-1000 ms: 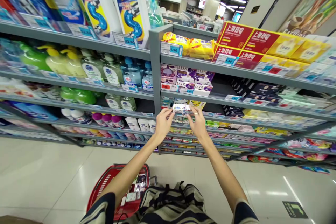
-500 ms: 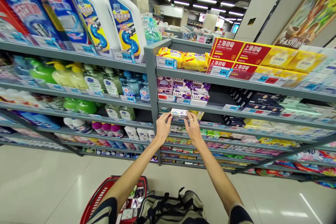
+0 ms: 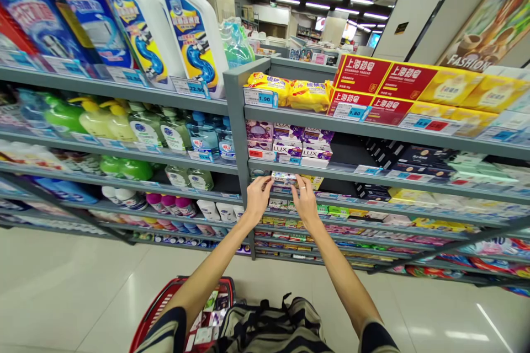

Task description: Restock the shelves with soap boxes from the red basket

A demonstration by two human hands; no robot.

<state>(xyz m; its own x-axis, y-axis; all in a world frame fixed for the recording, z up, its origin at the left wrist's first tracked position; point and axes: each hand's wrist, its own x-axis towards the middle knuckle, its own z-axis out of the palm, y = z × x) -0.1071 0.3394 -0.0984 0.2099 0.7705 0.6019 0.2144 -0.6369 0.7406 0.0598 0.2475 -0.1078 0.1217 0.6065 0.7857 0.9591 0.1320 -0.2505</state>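
Note:
Both arms reach forward to a shelf bay of boxed soaps. A small white box [image 3: 284, 177] with coloured print, probably boxed soap, is gripped by its two ends at the third shelf down. My left hand [image 3: 259, 197] pinches its left end, and my right hand [image 3: 304, 197], with a ring on one finger, pinches the right end. Just above the hands stand purple and white LUX soap boxes [image 3: 287, 146]. A yellow box [image 3: 317, 182] shows partly behind my right fingers.
Yellow soap packs [image 3: 308, 95] and red soap boxes [image 3: 366, 76] line the top shelf. Bottles of liquid cleaner [image 3: 192, 33] fill the left bay, past a grey upright [image 3: 238, 132]. A red shopping basket [image 3: 155, 309] with goods inside is at floor level, lower left.
The white box has tipped slightly, showing more of its printed side. Both hands keep hold at nearly the same place; the view has shifted a little.

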